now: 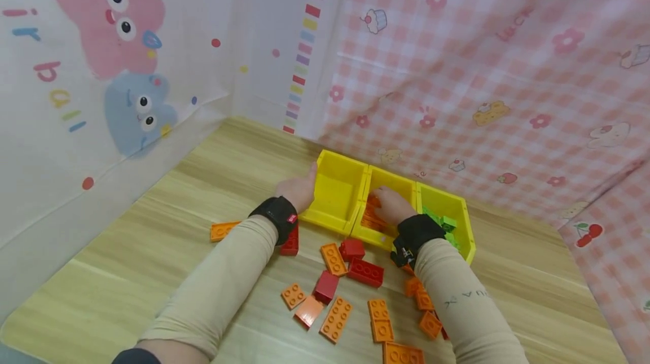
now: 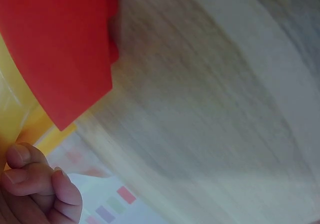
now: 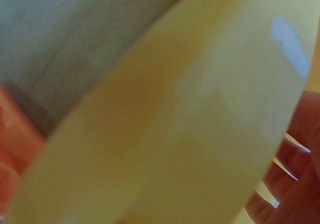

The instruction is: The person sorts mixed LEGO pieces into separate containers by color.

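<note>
while left hand (image 1: pixel 297 191) grips yellow bin (image 1: pixel 334 197), right hand's (image 1: pixel 393 206) grip unclear, wood-grain tabletop (image 1: pixel 162 240), pink-checked cloth (image 1: pixel 457 59)

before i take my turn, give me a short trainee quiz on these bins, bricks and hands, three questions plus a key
1. Multiple choice: what colour are the bricks in the rightmost bin?
a) red
b) green
c) blue

2. True or false: the right hand reaches into the middle bin.

3. Fill in the blank: beside the outer side of the leftmost bin is the person's ____ hand.

Key:
1. b, green
2. True
3. left; the left hand is there, its thumb by the bin's edge.
</note>
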The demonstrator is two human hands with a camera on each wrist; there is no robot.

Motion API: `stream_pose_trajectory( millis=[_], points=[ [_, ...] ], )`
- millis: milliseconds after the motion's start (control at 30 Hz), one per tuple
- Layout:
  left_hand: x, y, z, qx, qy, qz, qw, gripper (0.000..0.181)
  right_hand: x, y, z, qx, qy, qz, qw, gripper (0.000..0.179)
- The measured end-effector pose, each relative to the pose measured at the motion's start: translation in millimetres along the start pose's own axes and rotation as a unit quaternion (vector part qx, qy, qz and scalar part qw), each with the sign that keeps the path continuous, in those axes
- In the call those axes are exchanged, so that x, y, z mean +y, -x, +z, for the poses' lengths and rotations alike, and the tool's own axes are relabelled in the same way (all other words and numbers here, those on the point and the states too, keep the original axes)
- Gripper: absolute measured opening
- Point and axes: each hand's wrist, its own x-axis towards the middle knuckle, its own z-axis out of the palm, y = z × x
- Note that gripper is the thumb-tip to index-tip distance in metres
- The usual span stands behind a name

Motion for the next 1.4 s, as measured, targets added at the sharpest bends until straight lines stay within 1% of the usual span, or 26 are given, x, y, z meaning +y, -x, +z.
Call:
stream_pose_trajectory(
  millis=[100,167,200,333,400,500,600,733,800,867,1033,1100,1233,1300,1400],
  points=[
    [3.8,0.7,-2.5,0.000,0.001,0.007,1.0000,0.063,2,3.7,0,-0.004,-0.005,0.007,1.0000,0.029],
    [5.4,0.3,-3.0,-0.001,0.002,0.011,0.9999,0.063,3,6.0,0,-0.001,-0.004,0.000,1.0000,0.030],
    [5.5,-0.7,-2.2,-0.001,0.003,0.013,0.9999,0.063,3,7.5,0,-0.007,-0.009,0.004,0.9999,0.031],
    [3.9,-3.2,1.3,-0.002,0.007,0.021,0.9998,0.064,1,19.3,-3,0.014,-0.020,-0.028,0.9993,0.031],
    [2.1,-4.2,2.5,-0.002,0.005,0.027,0.9996,0.064,0,27.7,-5,0.019,-0.028,-0.037,0.9988,0.032],
    [0.0,-5.2,1.5,0.001,0.003,0.032,0.9995,0.065,-5,43.6,-8,0.022,-0.031,-0.047,0.9982,0.033],
    [-2.1,-7.0,0.2,0.002,-0.003,0.033,0.9994,0.065,-10,66.0,-12,0.028,-0.029,-0.063,0.9972,0.036],
    [-3.8,-8.0,-3.2,-0.003,-0.008,0.032,0.9994,0.065,-13,97.8,-15,0.037,-0.039,-0.083,0.9951,0.035],
    [-4.6,-8.0,-5.3,-0.007,-0.007,0.031,0.9995,0.065,-13,112.8,-16,0.040,-0.044,-0.083,0.9948,0.034],
    [-5.8,-8.3,-6.5,-0.009,-0.002,0.029,0.9995,0.066,-11,126.1,-15,0.038,-0.048,-0.074,0.9954,0.033],
    [-8.1,-8.5,-6.6,-0.015,0.009,0.020,0.9996,0.067,-2,151.5,-10,0.015,-0.036,-0.051,0.9979,0.030],
    [-7.9,-8.2,-5.7,-0.019,0.011,0.017,0.9996,0.067,3,158.6,-5,0.007,-0.027,-0.050,0.9984,0.030],
    [-5.9,-7.3,-3.3,-0.021,0.017,0.016,0.9995,0.067,11,168.7,3,-0.004,-0.026,-0.053,0.9982,0.031],
    [-3.7,-6.8,-2.4,-0.023,0.017,0.014,0.9995,0.068,13,172.0,6,-0.004,-0.027,-0.057,0.9980,0.031],
    [0.6,-6.2,-1.1,-0.024,0.019,0.013,0.9994,0.069,16,175.8,9,0.003,-0.012,-0.068,0.9976,0.029]
  ],
)
